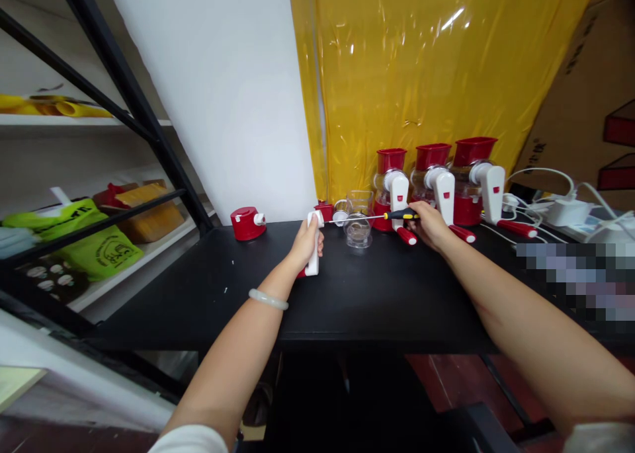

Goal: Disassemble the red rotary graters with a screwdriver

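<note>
My left hand is closed around a white crank handle with a red grip, held upright just above the black table. In my right hand is a screwdriver with a black and yellow handle. Its long shaft points left, and the tip meets the white round end at the top of the crank handle. Behind the shaft stands a clear plastic housing. Left of my hands sits a red round base with a white knob on its side.
Several assembled red and white rotary graters, one a grater at the right, line the table's back. White cables and a power strip lie at the right. A black-framed shelf with a green bag stands left. Yellow plastic sheeting hangs behind.
</note>
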A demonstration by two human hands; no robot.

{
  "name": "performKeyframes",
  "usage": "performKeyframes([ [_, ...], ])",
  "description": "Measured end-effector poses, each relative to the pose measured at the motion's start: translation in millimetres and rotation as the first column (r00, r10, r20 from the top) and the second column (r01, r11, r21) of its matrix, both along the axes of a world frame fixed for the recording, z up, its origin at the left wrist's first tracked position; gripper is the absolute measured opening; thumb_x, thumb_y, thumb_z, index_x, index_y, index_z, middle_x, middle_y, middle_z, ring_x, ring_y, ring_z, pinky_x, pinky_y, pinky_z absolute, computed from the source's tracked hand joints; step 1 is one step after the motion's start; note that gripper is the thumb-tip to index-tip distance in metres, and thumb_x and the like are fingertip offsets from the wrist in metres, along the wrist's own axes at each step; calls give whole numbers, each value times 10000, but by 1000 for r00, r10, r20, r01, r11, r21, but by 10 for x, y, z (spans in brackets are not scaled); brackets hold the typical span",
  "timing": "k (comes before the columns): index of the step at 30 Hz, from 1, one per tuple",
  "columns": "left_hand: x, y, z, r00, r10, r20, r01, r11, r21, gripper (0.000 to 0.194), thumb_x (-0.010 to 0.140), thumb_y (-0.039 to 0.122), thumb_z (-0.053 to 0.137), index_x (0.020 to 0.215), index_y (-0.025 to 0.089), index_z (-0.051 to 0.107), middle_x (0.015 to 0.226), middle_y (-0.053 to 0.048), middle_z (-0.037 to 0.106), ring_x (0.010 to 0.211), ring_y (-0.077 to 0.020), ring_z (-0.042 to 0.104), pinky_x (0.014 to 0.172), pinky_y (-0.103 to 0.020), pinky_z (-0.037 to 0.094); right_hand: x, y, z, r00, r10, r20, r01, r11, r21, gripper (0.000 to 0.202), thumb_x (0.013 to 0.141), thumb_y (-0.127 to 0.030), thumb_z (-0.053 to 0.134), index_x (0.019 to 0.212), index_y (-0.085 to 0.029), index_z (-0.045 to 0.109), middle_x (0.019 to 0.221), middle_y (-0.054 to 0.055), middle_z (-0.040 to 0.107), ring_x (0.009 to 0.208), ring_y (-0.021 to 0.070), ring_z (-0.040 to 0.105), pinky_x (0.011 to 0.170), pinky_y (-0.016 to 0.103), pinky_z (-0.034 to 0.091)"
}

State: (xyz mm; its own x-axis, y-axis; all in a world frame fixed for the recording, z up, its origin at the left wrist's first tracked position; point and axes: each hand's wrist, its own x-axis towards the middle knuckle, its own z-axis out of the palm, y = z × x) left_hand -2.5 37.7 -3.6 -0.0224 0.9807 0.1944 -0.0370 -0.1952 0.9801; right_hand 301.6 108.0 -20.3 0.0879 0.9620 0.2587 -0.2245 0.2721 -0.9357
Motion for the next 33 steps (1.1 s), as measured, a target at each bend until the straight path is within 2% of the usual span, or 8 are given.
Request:
performKeyframes([
  [4, -2, 1, -4, 1000, 5, -8, -5, 1000, 4, 513, 839, 743, 476, 924, 243, 403, 504, 104, 424, 335, -83, 388, 340, -179, 338, -7, -38, 48, 981, 98, -168, -105, 994, -36, 210, 725, -406, 673, 767, -245, 544, 614, -24, 585, 480, 132, 519, 449, 258, 423],
  [9, -15, 23, -17, 1000, -2, -9, 2, 1000, 5, 520, 836, 752, 470, 929, 245, 403, 510, 103, 432, 337, -82, 393, 342, -178, 344, 14, 6, 19, 991, -84, 107, 88, 996, -34, 475, 811, -669, 558, 630, -233, 508, 408, -24, 433, 386, 127, 419, 389, 258, 358],
  [15, -17, 36, -30, 1000, 2, -17, -2, 1000, 6, 536, 821, 766, 474, 922, 245, 397, 505, 104, 431, 334, -86, 393, 332, -182, 346, -16, -37, 43, 994, 50, -92, -51, 999, -8, 257, 665, -375, 754, 735, -242, 545, 537, -51, 536, 459, 109, 482, 439, 231, 414],
  [18, -10, 31, -27, 1000, -9, -13, 9, 1000, 6, 542, 816, 768, 480, 930, 244, 403, 505, 103, 429, 334, -87, 392, 329, -185, 346, -9, -46, 71, 985, 90, -148, -94, 995, -23, 240, 715, -423, 695, 756, -241, 544, 600, -33, 579, 482, 118, 516, 454, 248, 445],
  [22, -3, 12, -11, 1000, -11, -4, 11, 1000, 5, 538, 817, 765, 485, 917, 244, 395, 513, 103, 432, 336, -84, 390, 332, -184, 347, 21, 9, 37, 997, -54, 53, 57, 996, -72, 459, 805, -669, 568, 672, -231, 524, 477, -15, 509, 407, 132, 467, 385, 258, 378],
  [25, 0, -16, 7, 1000, -3, 1, 3, 1000, 8, 534, 822, 760, 483, 926, 243, 399, 520, 100, 436, 345, -84, 394, 338, -184, 352, 21, 25, 2, 982, -87, 169, 90, 996, -10, 422, 779, -605, 655, 633, -234, 517, 403, -40, 431, 374, 120, 408, 378, 255, 349],
  [30, 4, -53, 23, 1000, 0, 5, 0, 1000, 1, 517, 834, 744, 485, 925, 240, 410, 528, 97, 431, 356, -83, 397, 349, -183, 353, -16, -55, 46, 988, 95, -122, -93, 995, 18, 217, 654, -327, 736, 750, -247, 559, 594, -42, 560, 481, 118, 508, 449, 249, 428],
  [33, 8, -50, 17, 1000, 1, 5, -1, 1000, 3, 522, 829, 747, 492, 913, 239, 405, 530, 97, 434, 353, -79, 391, 348, -181, 348, -16, -62, 68, 984, 101, -150, -99, 995, 15, 226, 697, -411, 701, 757, -242, 563, 625, -27, 574, 513, 131, 540, 473, 264, 457],
])
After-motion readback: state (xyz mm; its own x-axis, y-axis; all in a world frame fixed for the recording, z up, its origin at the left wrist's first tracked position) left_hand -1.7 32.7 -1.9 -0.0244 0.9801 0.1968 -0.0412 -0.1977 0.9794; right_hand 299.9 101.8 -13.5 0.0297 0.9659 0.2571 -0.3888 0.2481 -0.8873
